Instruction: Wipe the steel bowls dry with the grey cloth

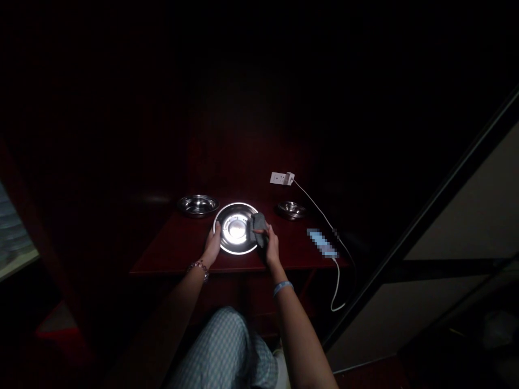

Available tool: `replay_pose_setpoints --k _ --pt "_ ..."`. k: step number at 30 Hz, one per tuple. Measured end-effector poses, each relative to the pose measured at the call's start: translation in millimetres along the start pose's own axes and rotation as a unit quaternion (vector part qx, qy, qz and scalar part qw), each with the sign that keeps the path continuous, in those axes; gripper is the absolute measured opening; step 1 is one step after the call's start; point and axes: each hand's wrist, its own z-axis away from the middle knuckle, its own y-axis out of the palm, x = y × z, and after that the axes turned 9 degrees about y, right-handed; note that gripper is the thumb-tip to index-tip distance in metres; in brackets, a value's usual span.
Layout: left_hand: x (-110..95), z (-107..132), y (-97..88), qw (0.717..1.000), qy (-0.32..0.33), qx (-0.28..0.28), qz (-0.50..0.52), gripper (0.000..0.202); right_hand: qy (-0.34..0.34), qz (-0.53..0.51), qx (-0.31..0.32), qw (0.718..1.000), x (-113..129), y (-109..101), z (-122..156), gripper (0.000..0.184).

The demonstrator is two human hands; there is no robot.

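A shiny round steel plate (235,229) is held up, tilted toward me, over the front of a dark red table (170,254). My left hand (213,243) grips its left rim, thumb on the inner face. At the opposite rim, my right hand (271,242) is closed on a grey cloth (258,227), which lies against the plate's right side. The cloth hides that part of the rim. Behind the plate to the left sits a steel bowl (198,205). To the right, a small stack of steel dishes (291,209) rests on the table.
A white wall socket (281,178) holds a plugged-in charger, and its white cable (320,208) runs down past the table's right side. Near the right edge lies a blurred-out phone-like object (323,243). My knee in checked cloth (223,346) is below the table edge.
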Motion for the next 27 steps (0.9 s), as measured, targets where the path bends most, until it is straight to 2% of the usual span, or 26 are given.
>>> replay_pose_setpoints --k 3,6,9,12,17,21,24,27 --pt "3 -2 1.1 1.0 0.01 0.005 -0.009 0.062 0.029 -0.064 -0.046 0.996 -6 1 -3 0.057" --pt "3 -2 2.7 0.999 0.015 0.01 -0.03 0.06 0.04 -0.059 -0.065 0.995 -14 4 -7 0.045" --pt "1 -1 3.5 0.999 0.018 0.018 -0.031 0.06 0.06 -0.076 -0.087 0.991 -19 6 -10 0.045" --pt "0 -1 4.0 0.999 0.025 0.02 -0.032 0.058 0.083 -0.11 -0.076 0.988 -18 6 -10 0.05" --pt "1 0 5.8 0.997 0.069 0.03 -0.019 0.049 0.105 -0.102 -0.005 0.989 -9 4 -6 0.066" --pt "4 3 5.2 0.993 0.091 0.079 0.008 0.053 0.121 -0.122 0.004 0.985 -10 6 -6 0.084" --pt "5 4 4.1 0.992 0.08 0.1 -0.019 0.055 0.101 -0.133 -0.003 0.986 -17 10 -10 0.091" --pt "5 4 4.1 0.99 0.05 0.091 -0.1 0.058 0.05 -0.109 -0.009 0.993 -24 14 -14 0.104"
